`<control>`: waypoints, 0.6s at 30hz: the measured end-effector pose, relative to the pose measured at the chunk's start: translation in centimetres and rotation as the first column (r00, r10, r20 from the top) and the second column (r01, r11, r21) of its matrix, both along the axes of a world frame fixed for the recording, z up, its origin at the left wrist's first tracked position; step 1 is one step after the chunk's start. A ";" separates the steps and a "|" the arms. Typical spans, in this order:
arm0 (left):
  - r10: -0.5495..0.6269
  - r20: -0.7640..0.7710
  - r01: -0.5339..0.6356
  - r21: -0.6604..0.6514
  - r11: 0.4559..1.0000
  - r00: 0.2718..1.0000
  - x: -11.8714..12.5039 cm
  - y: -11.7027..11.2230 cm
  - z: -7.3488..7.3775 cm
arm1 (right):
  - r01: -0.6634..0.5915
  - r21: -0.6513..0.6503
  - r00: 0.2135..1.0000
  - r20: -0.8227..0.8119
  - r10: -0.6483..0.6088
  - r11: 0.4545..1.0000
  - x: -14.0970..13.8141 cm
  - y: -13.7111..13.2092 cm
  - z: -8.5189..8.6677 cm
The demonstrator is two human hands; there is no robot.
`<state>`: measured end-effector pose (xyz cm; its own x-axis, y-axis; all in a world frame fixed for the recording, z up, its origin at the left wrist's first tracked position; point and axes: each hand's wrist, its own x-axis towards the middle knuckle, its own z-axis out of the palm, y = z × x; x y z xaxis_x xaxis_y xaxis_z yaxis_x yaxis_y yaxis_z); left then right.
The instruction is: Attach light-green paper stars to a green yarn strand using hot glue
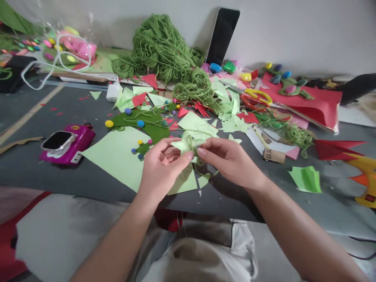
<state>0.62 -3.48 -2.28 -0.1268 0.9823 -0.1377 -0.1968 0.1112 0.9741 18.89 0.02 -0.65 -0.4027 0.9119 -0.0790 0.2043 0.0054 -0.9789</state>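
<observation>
Between my two hands, over the table's front part, is a pale green paper star (185,144). My left hand (164,160) pinches the star from the left, thumb in front. My right hand (225,158) closes thumb and finger at the star's right side, where a strand of green yarn (205,174) hangs down in a loop. Exactly what the right fingertips grip is partly hidden. Beneath the hands lies a large light green paper sheet (114,158). Another green piece with drawn star outlines (197,127) lies just beyond them.
A heap of green yarn (164,47) lies at the back by an upright phone (223,35). Scissors (258,96) with yellow and red handles rest right of paper scraps. A purple case with a watch (67,143) is left; a yellow glue gun (366,176) sits far right.
</observation>
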 end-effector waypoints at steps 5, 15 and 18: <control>0.018 -0.015 -0.018 0.042 0.999 1.000 0.4 0.0 0.5 | 0.014 -0.004 0.999 -0.037 -0.014 1.000 -0.4 -0.3 -0.1; -0.113 -0.193 0.111 -0.023 0.994 0.975 -0.1 -0.1 0.6 | 0.029 -0.007 0.998 -0.049 -0.030 1.000 -0.3 -0.3 0.4; -0.101 -0.194 0.100 -0.018 0.995 0.976 0.0 -0.1 0.6 | 0.079 0.007 0.996 -0.043 -0.079 0.997 -0.4 -0.3 0.2</control>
<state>0.61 -3.55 -1.72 -0.0527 0.9904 -0.1276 0.0092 0.1283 0.9917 18.48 -0.26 -0.48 -0.3322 0.9416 -0.0556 0.1623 -0.0011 -0.9867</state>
